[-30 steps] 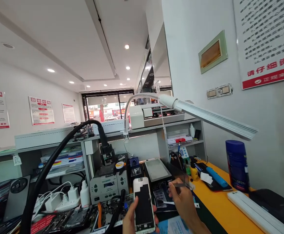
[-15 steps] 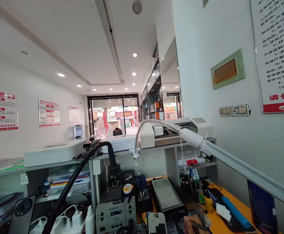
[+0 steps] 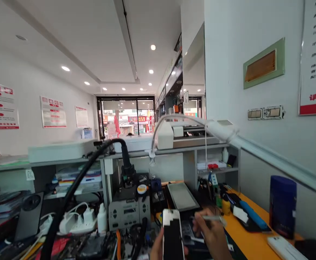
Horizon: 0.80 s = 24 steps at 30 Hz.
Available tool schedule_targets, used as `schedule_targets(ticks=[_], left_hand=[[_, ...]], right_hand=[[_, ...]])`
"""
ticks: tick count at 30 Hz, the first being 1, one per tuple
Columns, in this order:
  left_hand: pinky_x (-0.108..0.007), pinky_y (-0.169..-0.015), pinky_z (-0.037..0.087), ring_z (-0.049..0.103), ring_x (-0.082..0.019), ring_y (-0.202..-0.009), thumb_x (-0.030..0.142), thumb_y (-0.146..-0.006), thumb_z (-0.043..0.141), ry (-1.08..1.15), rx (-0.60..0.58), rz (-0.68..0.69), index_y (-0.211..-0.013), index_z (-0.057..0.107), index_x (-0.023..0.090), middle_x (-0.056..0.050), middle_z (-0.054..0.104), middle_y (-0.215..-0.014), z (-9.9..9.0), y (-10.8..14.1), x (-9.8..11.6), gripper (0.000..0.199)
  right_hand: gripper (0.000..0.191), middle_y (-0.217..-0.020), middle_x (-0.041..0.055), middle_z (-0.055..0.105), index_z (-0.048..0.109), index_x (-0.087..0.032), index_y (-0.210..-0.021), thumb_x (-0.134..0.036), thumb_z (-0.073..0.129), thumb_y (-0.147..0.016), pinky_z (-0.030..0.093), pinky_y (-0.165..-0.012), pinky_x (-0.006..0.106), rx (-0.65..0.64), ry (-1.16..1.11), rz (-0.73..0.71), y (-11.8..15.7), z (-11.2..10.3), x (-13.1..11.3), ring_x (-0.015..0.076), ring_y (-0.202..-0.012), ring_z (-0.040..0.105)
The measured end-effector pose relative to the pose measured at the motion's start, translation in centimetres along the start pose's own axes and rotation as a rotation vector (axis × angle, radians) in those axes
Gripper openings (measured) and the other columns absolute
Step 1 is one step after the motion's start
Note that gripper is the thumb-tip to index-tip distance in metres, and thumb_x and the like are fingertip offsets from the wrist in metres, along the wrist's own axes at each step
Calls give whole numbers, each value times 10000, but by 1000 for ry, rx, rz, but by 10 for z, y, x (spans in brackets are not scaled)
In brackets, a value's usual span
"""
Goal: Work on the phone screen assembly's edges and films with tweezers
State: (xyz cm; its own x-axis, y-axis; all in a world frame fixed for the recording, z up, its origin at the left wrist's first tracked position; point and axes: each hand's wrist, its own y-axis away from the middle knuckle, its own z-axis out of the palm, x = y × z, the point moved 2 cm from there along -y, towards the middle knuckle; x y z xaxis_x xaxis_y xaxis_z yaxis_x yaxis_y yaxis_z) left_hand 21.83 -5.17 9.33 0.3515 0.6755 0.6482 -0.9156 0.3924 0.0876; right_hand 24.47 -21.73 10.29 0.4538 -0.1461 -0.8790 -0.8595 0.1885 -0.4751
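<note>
A phone with a white top part and a black lower part (image 3: 172, 234) stands upright at the bottom centre. My left hand (image 3: 157, 247) is wrapped round its lower sides, partly cut off by the frame edge. To the right, my right hand (image 3: 210, 233) pinches a slim light-coloured tool (image 3: 213, 218) that points sideways; the tool is blurred. Between the hands lie small clear and metallic items, too small to name. Behind the phone rests a flat grey panel (image 3: 183, 196).
A grey soldering station (image 3: 128, 213) with a thick black hose (image 3: 78, 184) stands left of centre. White power strips (image 3: 78, 222) and a white bottle (image 3: 102, 218) are beside it. A lamp arm (image 3: 272, 159) crosses the right. A blue container (image 3: 282, 206) stands at the right.
The view has tilted down, showing more of the bench. My left hand and more of the phone have come into view. My right hand appears higher and shows more fully.
</note>
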Motion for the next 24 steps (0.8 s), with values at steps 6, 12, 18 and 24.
schedule_targets(ticks=[6,12,18,24], left_hand=[[-383,-555,536,665,-240,-632,526,-912,444,57,-2,37,-1011,667,69,-133,709,-806,-33,-15,-33,518],[-355,-605,544,673,-225,-677,451,-927,463,83,-45,91,-993,690,79,-131,725,-841,-26,-1,-25,441],[-347,-663,548,696,-230,-720,434,-931,463,119,16,70,-995,699,102,-113,734,-813,-33,1,-26,412],[-329,-668,539,689,-237,-753,460,-920,465,133,76,21,-990,704,99,-129,734,-866,-40,1,-26,438]], right_hand=[[332,-648,18,641,531,-190,-775,-498,563,-895,489,-459,257,-244,-101,-66,11,14,13,161,-524,630],[211,-619,1,597,548,-182,-801,-326,515,-951,442,-418,232,-347,-94,-238,31,26,11,129,-476,589],[100,-695,39,618,604,-183,-798,-117,565,-863,493,-633,340,-355,15,-491,54,14,11,180,-658,606],[179,-728,32,630,602,-194,-871,-32,570,-802,504,-606,305,-384,76,-556,64,14,18,171,-670,624]])
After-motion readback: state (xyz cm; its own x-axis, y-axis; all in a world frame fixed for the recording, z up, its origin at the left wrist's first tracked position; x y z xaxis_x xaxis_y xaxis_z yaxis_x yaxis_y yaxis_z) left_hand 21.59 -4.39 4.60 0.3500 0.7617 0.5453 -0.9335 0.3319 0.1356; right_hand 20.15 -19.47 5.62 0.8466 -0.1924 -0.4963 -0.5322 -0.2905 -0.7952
